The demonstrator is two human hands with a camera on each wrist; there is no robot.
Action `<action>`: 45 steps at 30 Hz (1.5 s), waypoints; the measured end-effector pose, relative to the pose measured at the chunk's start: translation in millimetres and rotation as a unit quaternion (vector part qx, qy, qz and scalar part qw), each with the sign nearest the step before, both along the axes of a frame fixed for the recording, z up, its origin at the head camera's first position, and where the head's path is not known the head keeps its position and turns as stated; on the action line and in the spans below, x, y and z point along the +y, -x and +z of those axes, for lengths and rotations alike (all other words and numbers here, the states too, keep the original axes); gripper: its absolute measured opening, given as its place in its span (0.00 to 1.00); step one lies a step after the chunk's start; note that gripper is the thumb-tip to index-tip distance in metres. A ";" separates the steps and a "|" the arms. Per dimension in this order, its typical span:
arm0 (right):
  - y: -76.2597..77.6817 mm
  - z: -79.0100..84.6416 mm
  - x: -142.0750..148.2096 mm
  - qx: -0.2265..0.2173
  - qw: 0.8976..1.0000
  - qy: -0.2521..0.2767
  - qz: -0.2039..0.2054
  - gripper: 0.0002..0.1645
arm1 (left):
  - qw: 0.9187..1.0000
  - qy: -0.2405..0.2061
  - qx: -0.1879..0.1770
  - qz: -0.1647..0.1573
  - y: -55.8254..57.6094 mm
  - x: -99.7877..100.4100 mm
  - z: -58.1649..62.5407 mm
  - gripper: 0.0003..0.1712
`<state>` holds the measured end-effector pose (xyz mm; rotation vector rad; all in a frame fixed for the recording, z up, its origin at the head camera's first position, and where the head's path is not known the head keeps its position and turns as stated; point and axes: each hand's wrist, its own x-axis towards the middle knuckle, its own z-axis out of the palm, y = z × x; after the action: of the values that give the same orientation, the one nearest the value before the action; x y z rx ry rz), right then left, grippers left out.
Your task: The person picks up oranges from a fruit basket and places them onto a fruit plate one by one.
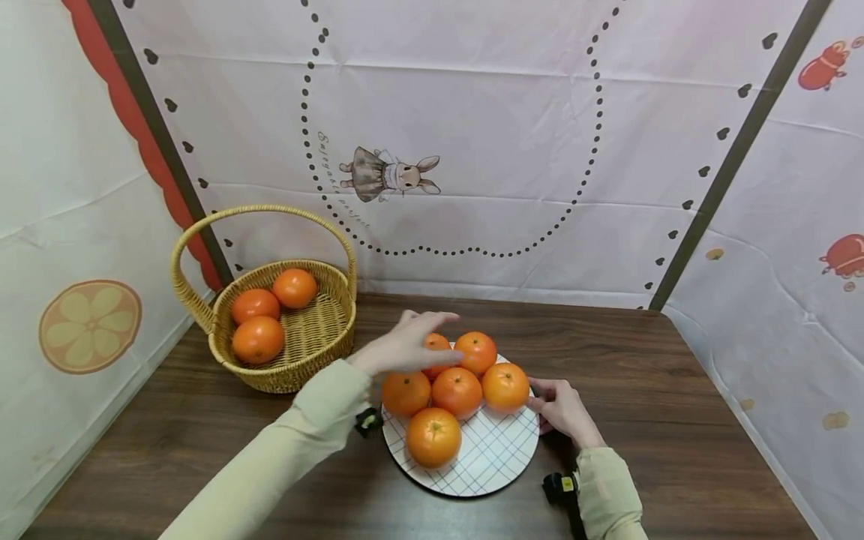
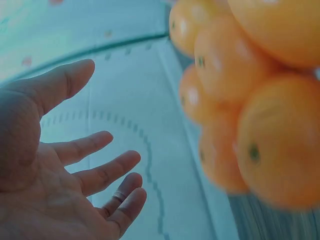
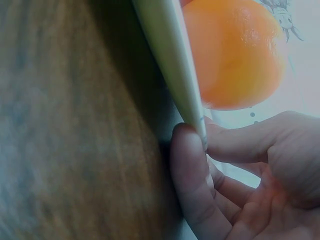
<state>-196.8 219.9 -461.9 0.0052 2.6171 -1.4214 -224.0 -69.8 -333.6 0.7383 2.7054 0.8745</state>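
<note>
Several oranges (image 1: 457,392) sit on a round white plate (image 1: 499,454) with a blue grid pattern. Above the back-left ones is my left hand (image 1: 405,346), fingers spread and nothing in its grasp. The left wrist view shows that left hand (image 2: 75,165) palm up front, apart from the blurred oranges (image 2: 280,145) at its right. My right hand (image 1: 562,409) holds the plate's right edge. In the right wrist view, its thumb and fingers pinch the plate rim (image 3: 175,65), close beside one orange (image 3: 235,55).
At the back left of the dark wooden table (image 1: 628,375) stands a yellow wicker basket (image 1: 317,322) with a tall arched handle. Three oranges (image 1: 259,340) lie in its left and back part. A printed cloth (image 1: 472,150) rises behind the table and along both sides.
</note>
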 end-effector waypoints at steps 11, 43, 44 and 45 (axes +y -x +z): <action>3.2 -2.9 -1.5 -0.006 1.000 0.000 -0.016 0.26 | 0.976 -0.013 0.125 0.176 8.6 -139.0 -27.9 0.36; 2.2 -1.6 -1.0 -0.014 1.000 0.002 -0.021 0.27 | 0.927 0.087 0.115 0.345 20.7 -204.6 -79.1 0.48; 2.2 -1.5 -1.1 -0.014 1.000 0.002 -0.020 0.27 | 0.927 0.088 0.113 0.346 20.6 -204.3 -79.4 0.48; 2.2 -1.6 -0.9 -0.014 1.000 0.001 -0.019 0.27 | 0.927 0.091 0.112 0.347 20.5 -204.6 -79.4 0.47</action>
<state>-199.0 219.0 -463.5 0.0755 2.6066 -1.4253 -244.5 -274.4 -413.0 -0.2077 3.2452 0.6608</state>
